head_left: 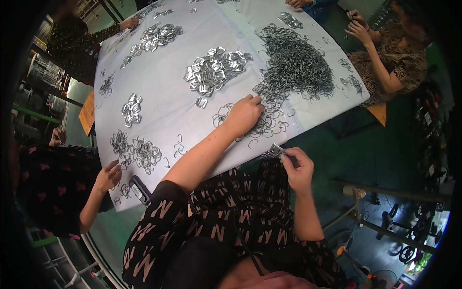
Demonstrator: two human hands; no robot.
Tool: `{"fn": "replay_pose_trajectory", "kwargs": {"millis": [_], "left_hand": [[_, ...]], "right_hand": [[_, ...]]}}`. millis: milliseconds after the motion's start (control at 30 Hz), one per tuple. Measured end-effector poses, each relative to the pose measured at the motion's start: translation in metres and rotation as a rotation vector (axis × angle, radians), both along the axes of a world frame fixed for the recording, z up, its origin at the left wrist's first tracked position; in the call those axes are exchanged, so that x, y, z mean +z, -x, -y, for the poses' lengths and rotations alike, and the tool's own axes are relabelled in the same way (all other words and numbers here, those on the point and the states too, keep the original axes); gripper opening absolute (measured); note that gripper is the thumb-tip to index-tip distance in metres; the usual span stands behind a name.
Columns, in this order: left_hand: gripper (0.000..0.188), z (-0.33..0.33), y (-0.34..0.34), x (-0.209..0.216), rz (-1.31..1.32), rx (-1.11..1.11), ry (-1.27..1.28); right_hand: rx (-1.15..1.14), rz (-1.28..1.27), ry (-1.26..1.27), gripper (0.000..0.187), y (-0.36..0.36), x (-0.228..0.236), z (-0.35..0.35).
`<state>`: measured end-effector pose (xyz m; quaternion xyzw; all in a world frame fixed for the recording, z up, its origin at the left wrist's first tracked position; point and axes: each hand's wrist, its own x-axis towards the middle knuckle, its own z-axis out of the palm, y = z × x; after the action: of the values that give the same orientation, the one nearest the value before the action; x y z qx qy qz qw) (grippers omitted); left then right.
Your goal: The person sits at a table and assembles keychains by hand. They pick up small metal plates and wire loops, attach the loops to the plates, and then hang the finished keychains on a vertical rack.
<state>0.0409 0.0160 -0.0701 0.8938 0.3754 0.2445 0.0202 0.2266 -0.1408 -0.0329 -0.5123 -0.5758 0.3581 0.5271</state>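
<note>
My left hand (244,114) rests at the near side of the table, its fingers curled down over loose bent wire hooks (272,126). Its fingertips are partly hidden, so whatever they pinch does not show. Just off the table's near edge, my right hand (298,169) pinches a small shiny metal buckle (275,150) between thumb and fingers. Farther off, a large heap of grey wire hooks (296,62) spreads toward my left hand. A pile of flat silver buckles (214,71) lies beyond that hand, with one single buckle (201,102) apart from it.
The white-covered table (159,91) carries more buckles (132,110) and ring-like wire pieces (146,153) at left. A dark phone-like object (139,190) lies by the near left edge. Co-workers' hands appear at left (109,177), far left (129,24) and far right (358,30).
</note>
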Motion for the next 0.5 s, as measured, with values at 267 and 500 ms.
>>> {"fn": "replay_pose_trajectory", "kwargs": {"millis": [267, 500], "left_hand": [[0.008, -0.011, -0.018, 0.012, -0.432, -0.009, -0.031], [0.007, 0.002, 0.021, 0.029, 0.225, 0.146, 0.618]], "right_hand": [[-0.027, 0.044, 0.007, 0.006, -0.011, 0.002, 0.002], [-0.034, 0.021, 0.027, 0.005, -0.012, -0.006, 0.002]]}}
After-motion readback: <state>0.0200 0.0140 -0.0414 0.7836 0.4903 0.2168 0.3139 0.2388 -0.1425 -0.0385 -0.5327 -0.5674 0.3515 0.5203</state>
